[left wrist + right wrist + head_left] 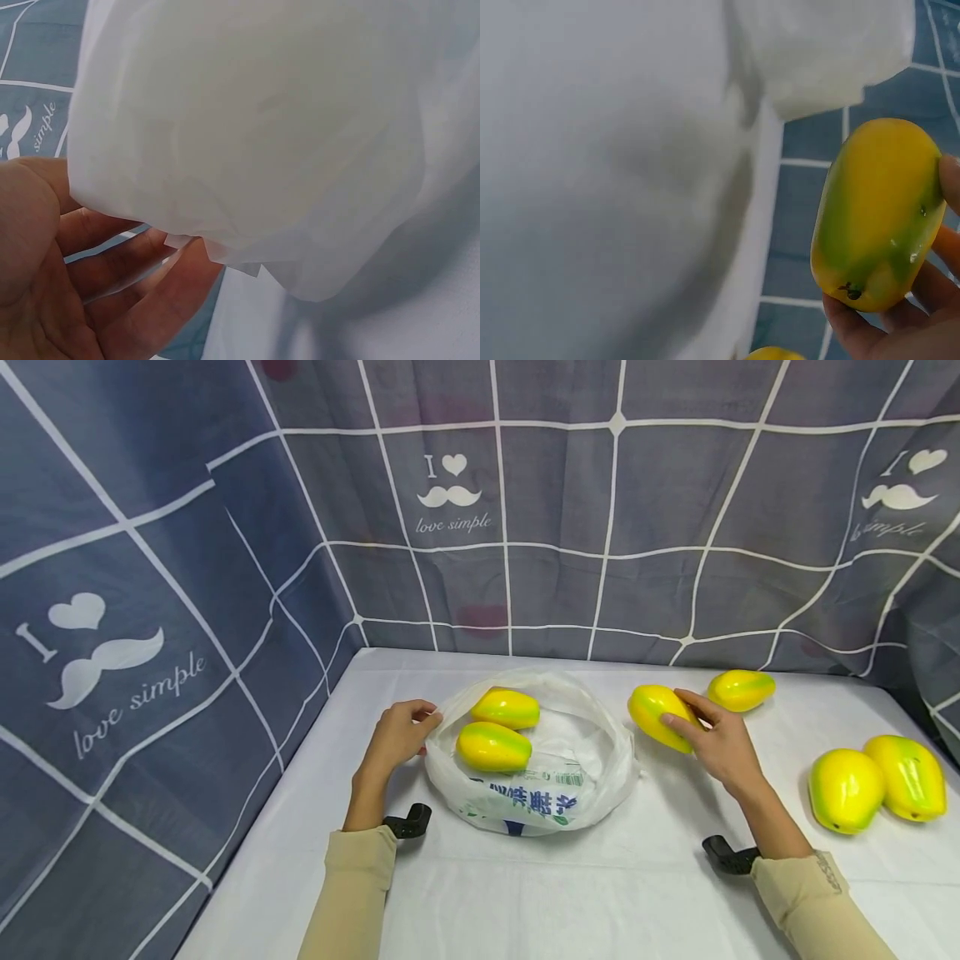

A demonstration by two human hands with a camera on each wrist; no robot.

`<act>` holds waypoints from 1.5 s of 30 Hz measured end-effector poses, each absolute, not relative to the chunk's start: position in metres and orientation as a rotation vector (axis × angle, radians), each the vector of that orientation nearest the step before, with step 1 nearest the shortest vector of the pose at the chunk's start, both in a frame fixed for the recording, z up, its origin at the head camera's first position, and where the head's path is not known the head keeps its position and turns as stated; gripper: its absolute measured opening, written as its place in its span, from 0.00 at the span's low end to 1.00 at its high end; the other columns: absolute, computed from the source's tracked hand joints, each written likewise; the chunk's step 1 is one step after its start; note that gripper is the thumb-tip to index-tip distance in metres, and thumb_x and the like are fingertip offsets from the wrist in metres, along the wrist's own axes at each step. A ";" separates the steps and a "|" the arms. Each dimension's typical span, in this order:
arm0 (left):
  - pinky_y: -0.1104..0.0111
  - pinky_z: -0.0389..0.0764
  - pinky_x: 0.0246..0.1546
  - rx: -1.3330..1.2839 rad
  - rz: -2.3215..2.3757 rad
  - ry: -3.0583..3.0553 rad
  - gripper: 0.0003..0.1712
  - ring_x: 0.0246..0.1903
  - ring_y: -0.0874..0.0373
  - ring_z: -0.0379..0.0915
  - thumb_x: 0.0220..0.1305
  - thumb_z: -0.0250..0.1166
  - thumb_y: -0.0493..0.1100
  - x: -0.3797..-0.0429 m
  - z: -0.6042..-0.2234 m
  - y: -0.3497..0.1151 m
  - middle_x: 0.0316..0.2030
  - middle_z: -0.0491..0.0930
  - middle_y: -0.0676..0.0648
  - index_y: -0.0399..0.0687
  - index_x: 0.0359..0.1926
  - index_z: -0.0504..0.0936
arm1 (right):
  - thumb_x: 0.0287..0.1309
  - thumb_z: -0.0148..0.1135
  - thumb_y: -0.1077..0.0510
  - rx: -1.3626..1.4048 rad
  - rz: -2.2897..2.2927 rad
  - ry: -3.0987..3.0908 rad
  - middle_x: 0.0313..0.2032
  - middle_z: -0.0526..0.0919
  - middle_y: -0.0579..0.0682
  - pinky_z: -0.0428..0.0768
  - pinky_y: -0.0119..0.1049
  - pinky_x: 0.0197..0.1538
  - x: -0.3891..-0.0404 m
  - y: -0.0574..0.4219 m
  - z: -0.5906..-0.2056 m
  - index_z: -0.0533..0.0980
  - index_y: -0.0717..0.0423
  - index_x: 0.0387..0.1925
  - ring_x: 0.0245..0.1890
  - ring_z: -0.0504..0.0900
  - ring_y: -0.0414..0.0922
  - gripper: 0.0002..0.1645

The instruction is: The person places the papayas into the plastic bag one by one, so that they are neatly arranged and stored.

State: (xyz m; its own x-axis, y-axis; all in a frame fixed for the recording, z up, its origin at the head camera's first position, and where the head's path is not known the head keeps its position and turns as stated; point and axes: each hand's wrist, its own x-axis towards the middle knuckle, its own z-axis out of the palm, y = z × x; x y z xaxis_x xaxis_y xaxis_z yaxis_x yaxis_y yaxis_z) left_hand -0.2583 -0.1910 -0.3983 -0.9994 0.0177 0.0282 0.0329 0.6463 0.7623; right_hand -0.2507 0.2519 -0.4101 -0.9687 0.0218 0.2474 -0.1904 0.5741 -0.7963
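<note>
A white plastic bag (600, 793) with blue and green print stands with its mouth wide on the table. Two yellow-green papayas (495, 747) lie inside it. At the bag's left rim, my left hand (401, 732) holds the edge between thumb and fingers; in the left wrist view the bag wall (255, 135) covers part of the thumb. My right hand (716, 739) grips another papaya (654, 717) just right of the bag, above the table. The right wrist view shows this papaya (881, 217) lengthwise, its dark stem end toward the palm.
One papaya (741, 690) lies behind my right hand. Two more papayas (846, 791) sit side by side at the right. The white-covered table (570, 902) meets a grey-blue checked curtain (555, 585) at the back and left.
</note>
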 end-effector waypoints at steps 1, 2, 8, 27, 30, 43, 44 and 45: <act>0.68 0.78 0.24 -0.046 -1.312 -2.834 0.20 0.18 0.57 0.77 0.70 0.61 0.47 -0.258 -0.398 -0.191 0.48 0.81 0.38 0.39 0.57 0.80 | 0.65 0.64 0.47 0.156 1.335 -2.565 0.61 0.73 0.65 0.70 0.32 0.61 -0.249 0.250 -0.408 0.69 0.64 0.67 0.60 0.72 0.55 0.36; 0.68 0.78 0.24 -0.049 -1.313 -2.833 0.20 0.18 0.57 0.77 0.70 0.61 0.47 -0.258 -0.398 -0.191 0.48 0.81 0.38 0.40 0.57 0.80 | 0.65 0.64 0.48 0.171 1.331 -2.549 0.60 0.74 0.65 0.70 0.26 0.58 -0.247 0.247 -0.406 0.70 0.64 0.66 0.58 0.73 0.50 0.35; 0.68 0.78 0.24 -0.057 -1.319 -2.840 0.21 0.18 0.57 0.77 0.70 0.61 0.47 -0.258 -0.397 -0.191 0.48 0.81 0.37 0.39 0.57 0.80 | 0.66 0.63 0.52 0.279 1.343 -2.465 0.56 0.77 0.63 0.71 0.15 0.47 -0.238 0.230 -0.395 0.72 0.64 0.63 0.49 0.71 0.29 0.30; 0.67 0.79 0.24 -0.072 -1.338 -2.837 0.21 0.18 0.57 0.78 0.70 0.61 0.47 -0.259 -0.398 -0.190 0.48 0.81 0.37 0.39 0.57 0.80 | 0.67 0.63 0.56 0.546 1.412 -2.462 0.54 0.80 0.57 0.75 0.21 0.48 -0.222 0.179 -0.380 0.73 0.61 0.63 0.51 0.76 0.43 0.26; 0.67 0.79 0.24 -0.071 -1.336 -2.839 0.21 0.18 0.57 0.78 0.70 0.61 0.47 -0.259 -0.398 -0.190 0.47 0.81 0.37 0.39 0.56 0.80 | 0.66 0.64 0.57 0.573 1.440 -2.450 0.55 0.80 0.56 0.76 0.22 0.48 -0.221 0.171 -0.381 0.74 0.61 0.62 0.52 0.77 0.47 0.25; 0.66 0.80 0.24 -0.101 -1.347 -2.820 0.21 0.19 0.56 0.80 0.70 0.61 0.47 -0.257 -0.395 -0.192 0.48 0.81 0.36 0.37 0.57 0.80 | 0.64 0.66 0.54 0.674 1.494 -2.472 0.55 0.80 0.48 0.79 0.35 0.48 -0.212 0.138 -0.384 0.75 0.55 0.62 0.54 0.77 0.45 0.26; 0.66 0.81 0.24 -0.103 -1.348 -2.821 0.21 0.19 0.56 0.80 0.70 0.61 0.47 -0.257 -0.395 -0.192 0.48 0.81 0.36 0.37 0.57 0.80 | 0.64 0.66 0.54 0.680 1.497 -2.475 0.55 0.80 0.48 0.79 0.36 0.49 -0.211 0.136 -0.384 0.75 0.55 0.62 0.54 0.77 0.45 0.26; 0.66 0.81 0.24 -0.107 -1.351 -2.821 0.21 0.19 0.56 0.80 0.70 0.61 0.46 -0.257 -0.395 -0.191 0.48 0.81 0.36 0.37 0.57 0.80 | 0.64 0.65 0.53 0.687 1.502 -2.476 0.55 0.80 0.48 0.79 0.37 0.49 -0.210 0.134 -0.385 0.75 0.55 0.62 0.54 0.77 0.45 0.26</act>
